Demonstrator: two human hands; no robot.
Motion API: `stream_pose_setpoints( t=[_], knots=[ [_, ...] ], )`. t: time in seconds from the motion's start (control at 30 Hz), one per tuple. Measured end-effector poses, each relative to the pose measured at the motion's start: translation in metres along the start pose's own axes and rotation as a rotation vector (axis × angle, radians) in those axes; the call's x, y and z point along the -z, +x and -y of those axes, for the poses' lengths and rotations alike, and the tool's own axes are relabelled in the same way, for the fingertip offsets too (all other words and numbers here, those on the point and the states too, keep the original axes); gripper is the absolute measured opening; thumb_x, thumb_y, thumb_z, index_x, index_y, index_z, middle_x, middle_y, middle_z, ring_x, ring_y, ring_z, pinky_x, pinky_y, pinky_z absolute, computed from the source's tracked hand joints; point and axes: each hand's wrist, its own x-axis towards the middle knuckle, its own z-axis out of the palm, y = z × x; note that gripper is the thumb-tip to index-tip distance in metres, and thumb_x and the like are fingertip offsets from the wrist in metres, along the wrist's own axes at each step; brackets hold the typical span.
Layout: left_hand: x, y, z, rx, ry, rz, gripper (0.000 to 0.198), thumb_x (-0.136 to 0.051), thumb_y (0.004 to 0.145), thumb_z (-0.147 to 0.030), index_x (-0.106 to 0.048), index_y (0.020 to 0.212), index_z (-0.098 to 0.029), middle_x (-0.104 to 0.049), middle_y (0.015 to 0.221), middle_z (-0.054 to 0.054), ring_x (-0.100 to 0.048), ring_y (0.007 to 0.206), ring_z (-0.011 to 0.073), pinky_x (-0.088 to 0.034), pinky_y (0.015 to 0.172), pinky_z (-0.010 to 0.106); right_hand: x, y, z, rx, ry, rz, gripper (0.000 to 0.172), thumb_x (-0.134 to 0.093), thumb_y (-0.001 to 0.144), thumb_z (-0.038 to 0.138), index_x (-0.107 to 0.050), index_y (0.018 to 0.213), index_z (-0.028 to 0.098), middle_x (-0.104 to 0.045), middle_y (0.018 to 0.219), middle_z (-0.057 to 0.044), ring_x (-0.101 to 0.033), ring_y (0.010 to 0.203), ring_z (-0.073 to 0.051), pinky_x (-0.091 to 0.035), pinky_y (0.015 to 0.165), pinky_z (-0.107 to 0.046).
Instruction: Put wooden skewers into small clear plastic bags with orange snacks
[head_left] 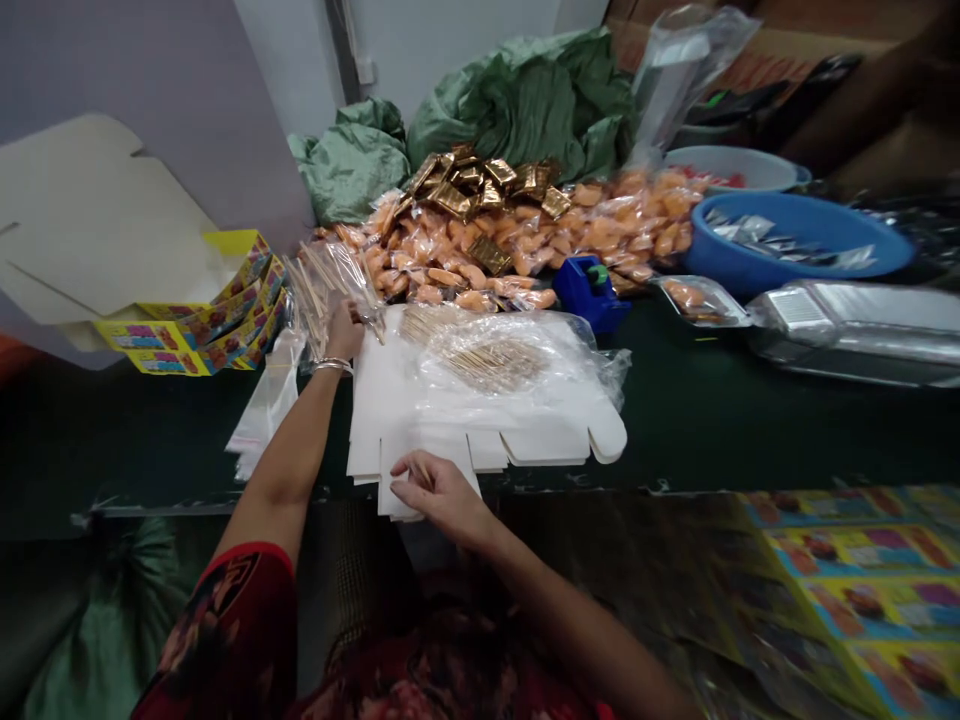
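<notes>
My left hand reaches to the clear bags of thin wooden sticks, its fingers bent among them; exactly what they grip is hidden. Close to the table's front edge, my right hand is curled, with what look like a few wooden toothpicks between thumb and fingers. Beneath it lies a stack of flat white cardboard box blanks. On that stack rests an opened clear plastic bag with a heap of loose toothpicks. Flat clear bags lie left of the stack, beside my forearm.
Behind are wrapped orange pieces, gold packets and green sacks. A blue tape dispenser, blue basin and clear trays are rightward. Yellow printed boxes stand left; printed cartons lie below.
</notes>
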Motion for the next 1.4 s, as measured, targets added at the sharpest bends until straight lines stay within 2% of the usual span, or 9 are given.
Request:
stream_pose_setpoints(
  t=[0.2,0.3,0.47,0.57,0.73,0.9,0.97,1.13,1.4],
  knots=[
    [0.021,-0.032,-0.023,-0.104,0.115,-0.102,0.038,-0.047,0.073,-0.001,-0.062,0.105,-0.016,-0.056,0.121,0.013,-0.044,0.123,0.0282,-0.033,0.107,0.043,0.002,-0.002,0.011,-0.025,-0.034,-0.046,0.035,-0.065,0.076,0.039,-0.053,0.099,0.015,-0.037,0.058,0.01,-0.033,0.052,-0.008,-0.027,0.049,-0.021],
    [0.048,-0.076,-0.041,-0.118,0.003,-0.138,0.026,-0.051,0.079,-0.013,-0.063,0.101,-0.016,-0.06,0.11,0.012,-0.052,0.112,0.0265,-0.043,0.097,0.039,0.001,-0.004,0.011,-0.009,-0.074,-0.072,0.037,-0.064,0.077,0.039,-0.052,0.102,0.015,-0.037,0.059,0.009,-0.033,0.052,-0.007,-0.029,0.05,-0.021],
    [0.083,-0.185,-0.071,0.018,-0.562,0.321,0.033,-0.054,0.083,-0.045,-0.061,0.098,-0.017,-0.063,0.087,0.006,-0.057,0.068,0.0141,-0.044,0.053,0.023,-0.008,-0.001,0.013,0.021,-0.234,-0.136,0.034,-0.064,0.077,0.04,-0.051,0.098,0.017,-0.038,0.059,0.009,-0.036,0.053,-0.009,-0.029,0.05,-0.022],
    [0.081,-0.225,-0.083,0.03,-0.593,0.307,0.024,-0.07,0.072,-0.035,-0.058,0.083,-0.018,-0.061,0.075,0.001,-0.055,0.062,0.011,-0.044,0.052,0.021,-0.016,-0.002,0.018,0.085,-0.324,-0.163,0.028,-0.064,0.078,0.039,-0.048,0.09,0.019,-0.04,0.06,0.009,-0.039,0.055,-0.009,-0.03,0.051,-0.022],
    [0.075,-0.234,-0.098,0.086,-0.736,0.393,0.02,-0.069,0.072,-0.033,-0.056,0.07,-0.017,-0.054,0.057,-0.003,-0.049,0.048,0.008,-0.041,0.047,0.021,-0.015,-0.018,0.033,0.192,-0.119,-0.139,0.032,-0.064,0.08,0.038,-0.051,0.102,0.018,-0.052,0.076,0.003,-0.049,0.067,-0.011,-0.039,0.059,-0.022],
    [0.077,-0.238,-0.116,0.057,-0.713,0.622,0.019,-0.068,0.073,-0.033,-0.059,0.074,-0.017,-0.054,0.055,-0.003,-0.049,0.046,0.0092,-0.041,0.045,0.022,-0.003,-0.032,0.039,0.313,0.013,-0.404,0.02,-0.057,0.084,0.037,-0.058,0.084,0.016,-0.055,0.072,0.001,-0.049,0.062,-0.01,-0.042,0.059,-0.022],
    [0.079,-0.243,-0.121,-0.018,-0.628,0.556,0.016,-0.066,0.076,-0.034,-0.06,0.078,-0.018,-0.058,0.06,-0.001,-0.052,0.05,0.011,-0.044,0.048,0.024,0.0,-0.034,0.037,0.292,0.014,-0.45,0.021,-0.057,0.082,0.037,-0.059,0.08,0.016,-0.054,0.066,0.002,-0.048,0.058,-0.01,-0.042,0.057,-0.022],
    [0.084,-0.262,-0.135,-0.551,-0.094,-0.038,0.004,-0.058,0.085,-0.022,-0.062,0.084,-0.024,-0.064,0.076,0.003,-0.057,0.069,0.0166,-0.047,0.064,0.031,0.001,-0.039,0.034,0.241,0.011,-0.515,0.022,-0.06,0.079,0.037,-0.06,0.074,0.016,-0.054,0.058,0.002,-0.048,0.053,-0.01,-0.041,0.053,-0.022],
    [0.085,-0.267,-0.144,-0.895,0.28,0.045,0.016,-0.051,0.09,-0.015,-0.061,0.102,-0.02,-0.068,0.086,0.007,-0.056,0.077,0.0205,-0.044,0.068,0.035,0.001,-0.061,0.049,0.408,-0.219,-0.44,0.017,-0.053,0.084,0.026,-0.067,0.083,0.016,-0.061,0.072,-0.002,-0.054,0.068,-0.013,-0.044,0.067,-0.024]
  ],
)
